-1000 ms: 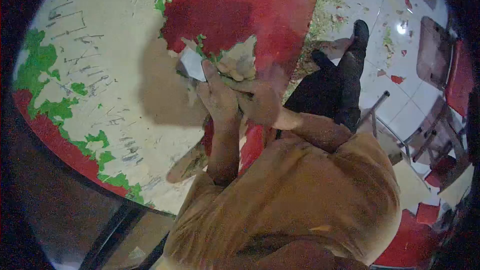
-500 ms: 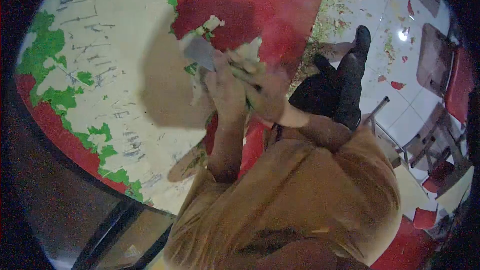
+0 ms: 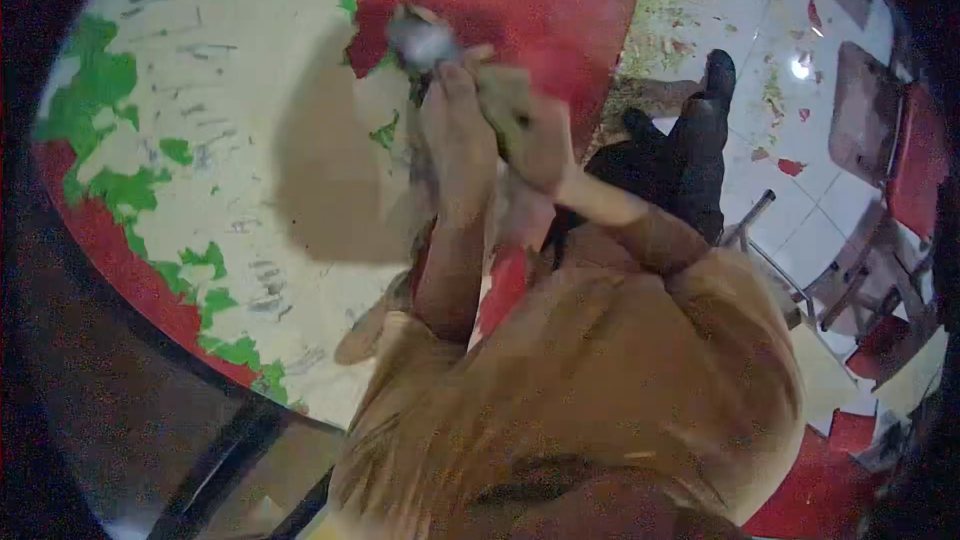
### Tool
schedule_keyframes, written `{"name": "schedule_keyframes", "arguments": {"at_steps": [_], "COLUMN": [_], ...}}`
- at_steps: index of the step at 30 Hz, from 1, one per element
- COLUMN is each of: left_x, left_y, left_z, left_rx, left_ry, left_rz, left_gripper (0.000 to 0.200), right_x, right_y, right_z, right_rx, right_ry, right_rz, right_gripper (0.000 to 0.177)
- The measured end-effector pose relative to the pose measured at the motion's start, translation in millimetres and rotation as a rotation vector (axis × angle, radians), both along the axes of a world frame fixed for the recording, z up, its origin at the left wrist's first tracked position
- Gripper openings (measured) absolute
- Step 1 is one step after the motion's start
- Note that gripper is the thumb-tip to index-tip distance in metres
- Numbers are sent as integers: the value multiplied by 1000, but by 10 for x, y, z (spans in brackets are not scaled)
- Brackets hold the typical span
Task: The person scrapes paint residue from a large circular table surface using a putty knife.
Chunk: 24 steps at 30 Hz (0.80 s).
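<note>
Head view: left hand [image 3: 457, 145] closed on scraper [image 3: 421, 41] near edge of red layer [image 3: 545, 0]; right hand [image 3: 540, 145] curled alongside, hold unclear (motion blur). Judgement: blade best low, flat, pushed in short, even strokes.

No text, label, brand, number or sign is readable.

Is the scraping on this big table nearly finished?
Not yet: a wide pale area already looks stripped. The left hand and right hand work a blurry grey tool by the red coating. That red and green patches seem left.
</note>
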<state>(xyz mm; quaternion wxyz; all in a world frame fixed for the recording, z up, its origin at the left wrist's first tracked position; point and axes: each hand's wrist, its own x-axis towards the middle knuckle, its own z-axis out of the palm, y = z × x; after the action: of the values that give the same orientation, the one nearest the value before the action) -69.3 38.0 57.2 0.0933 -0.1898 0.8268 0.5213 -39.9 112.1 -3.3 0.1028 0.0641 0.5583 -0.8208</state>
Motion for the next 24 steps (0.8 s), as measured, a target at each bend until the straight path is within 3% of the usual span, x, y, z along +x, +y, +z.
{"name": "schedule_keyframes", "arguments": {"at_steps": [2, 4, 6, 7, 8, 11, 12, 15, 16, 19, 21, 23, 24], "left_x": [15, 48, 10, -41, -60, 21, -23, -22, 15, 192, 226, 266, 258], "left_y": [22, -4, -231, -165, -99, -93, -297, -401, -404, -239, -299, -137, -247], "left_z": [-37, -33, -48, 59, 170, 322, -10, -596, -760, -220, -453, -158, -645], "left_rx": [-238, -687, -1367, -1708, -1689, -1766, -1647, -1624, -1448, -1400, -1565, -1363, -1457], "left_ry": [300, 531, 662, 707, 453, 498, 640, 423, 332, 769, 549, 310, 479], "left_rz": [-134, -283, -416, -374, -513, -591, -638, -1067, -1204, -900, -498, -167, -209], "left_gripper": [42, 43, 51, 58, 69, 70, 57, 46, 43, 46, 48, 49, 49], "right_x": [-210, -254, -189, -99, -26, 88, 88, -60, -150, -386, -525, -629, -670], "right_y": [123, 473, 764, 1010, 1265, 1808, 1984, 2432, 2576, 2851, 2966, 3078, 3116], "right_z": [-30, 19, -108, -137, -161, 88, 136, 265, 275, 336, 208, 146, 50], "right_rx": [-107, -59, 29, 63, 98, 127, 127, 200, 230, 190, 222, 225, 267], "right_ry": [-26, -141, -192, -134, -77, -130, -126, -91, -75, 15, 42, 17, 18], "right_rz": [-236, -233, -241, -253, -267, -223, -212, -236, -263, -283, -260, -182, -99], "right_gripper": [33, 35, 35, 37, 40, 42, 43, 43, 42, 42, 42, 42, 44]}}
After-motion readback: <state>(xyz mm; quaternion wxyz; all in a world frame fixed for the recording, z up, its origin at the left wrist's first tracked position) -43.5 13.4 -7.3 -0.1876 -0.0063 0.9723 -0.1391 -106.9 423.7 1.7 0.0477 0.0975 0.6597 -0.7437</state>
